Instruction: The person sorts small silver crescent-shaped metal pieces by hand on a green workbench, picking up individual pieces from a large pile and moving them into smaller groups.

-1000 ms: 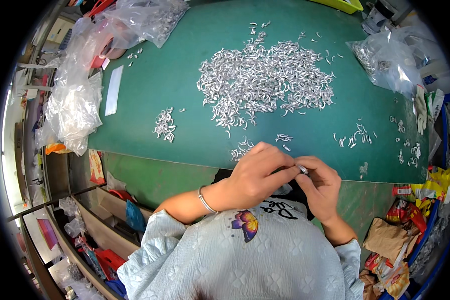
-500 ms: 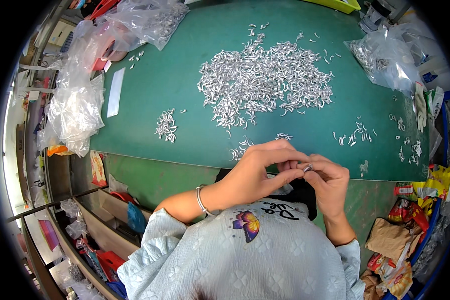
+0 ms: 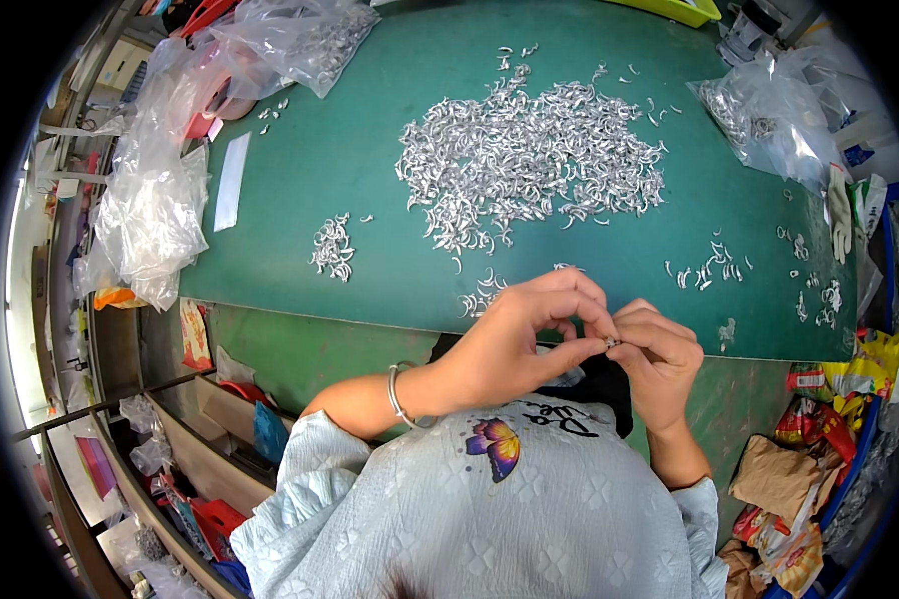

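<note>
Just in front of the table's near edge, my left hand (image 3: pixel 534 334) and my right hand (image 3: pixel 656 354) meet fingertip to fingertip. Between them they pinch a small silver metal piece (image 3: pixel 610 342), mostly covered by the fingers. Beyond my hands a large heap of curved silver metal pieces (image 3: pixel 529 160) lies on the green table (image 3: pixel 300 180). A small cluster of the same pieces (image 3: pixel 484 294) is partly hidden behind my left hand. Other small groups lie to the left (image 3: pixel 332 250) and to the right (image 3: pixel 711 268).
Clear plastic bags (image 3: pixel 155 200) lie along the table's left side, beside a white strip (image 3: pixel 232 183). Another bag of metal pieces (image 3: pixel 769 110) sits at the far right. Ring-like pieces (image 3: pixel 827 302) lie near the right edge. An open drawer (image 3: pixel 220 429) is at lower left.
The small metal piece has turned between my fingertips. My left fingers are more bent and raised, and my right hand has shifted slightly. The heaps look unchanged.
</note>
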The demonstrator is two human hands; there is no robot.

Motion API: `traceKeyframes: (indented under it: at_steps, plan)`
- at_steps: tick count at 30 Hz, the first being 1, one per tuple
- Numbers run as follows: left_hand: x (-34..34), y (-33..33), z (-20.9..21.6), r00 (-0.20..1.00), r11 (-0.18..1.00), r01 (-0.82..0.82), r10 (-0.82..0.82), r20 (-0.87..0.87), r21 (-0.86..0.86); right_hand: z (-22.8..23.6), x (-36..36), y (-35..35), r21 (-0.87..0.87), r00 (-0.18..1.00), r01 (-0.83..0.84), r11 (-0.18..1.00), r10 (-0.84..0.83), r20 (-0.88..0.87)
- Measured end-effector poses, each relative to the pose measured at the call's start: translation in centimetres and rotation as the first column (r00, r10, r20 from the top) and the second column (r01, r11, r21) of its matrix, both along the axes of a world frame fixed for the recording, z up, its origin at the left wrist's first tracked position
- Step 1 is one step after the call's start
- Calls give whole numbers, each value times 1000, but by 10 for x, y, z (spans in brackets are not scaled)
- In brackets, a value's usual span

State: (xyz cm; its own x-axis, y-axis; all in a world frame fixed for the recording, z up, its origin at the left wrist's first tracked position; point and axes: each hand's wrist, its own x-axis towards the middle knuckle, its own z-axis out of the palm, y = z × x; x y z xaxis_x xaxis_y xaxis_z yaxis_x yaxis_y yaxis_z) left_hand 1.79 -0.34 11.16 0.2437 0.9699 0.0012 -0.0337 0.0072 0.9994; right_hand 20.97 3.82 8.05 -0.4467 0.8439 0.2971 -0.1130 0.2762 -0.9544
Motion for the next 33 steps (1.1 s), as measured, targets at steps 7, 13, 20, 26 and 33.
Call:
traceKeyframes:
  at_steps: [7,13,20,26,33]
  plan:
    - [5,-4,7,996,990,-56,65,-66,130,1,-4,-9,30,997,71,997,-70,-44]
    - [6,-3,0,992,984,-107,117,-57,145,7,-3,-9,-60,998,55,997,-53,22]
    - [5,1,-12,949,907,-22,151,-275,421,28,6,-11,-67,947,8,998,14,321]
    - [4,3,-8,982,968,-21,66,-176,249,19,11,-7,-579,994,-104,809,108,-27]
    - [8,0,-27,953,982,-139,168,253,-128,5,1,-7,-477,998,-6,879,32,45]
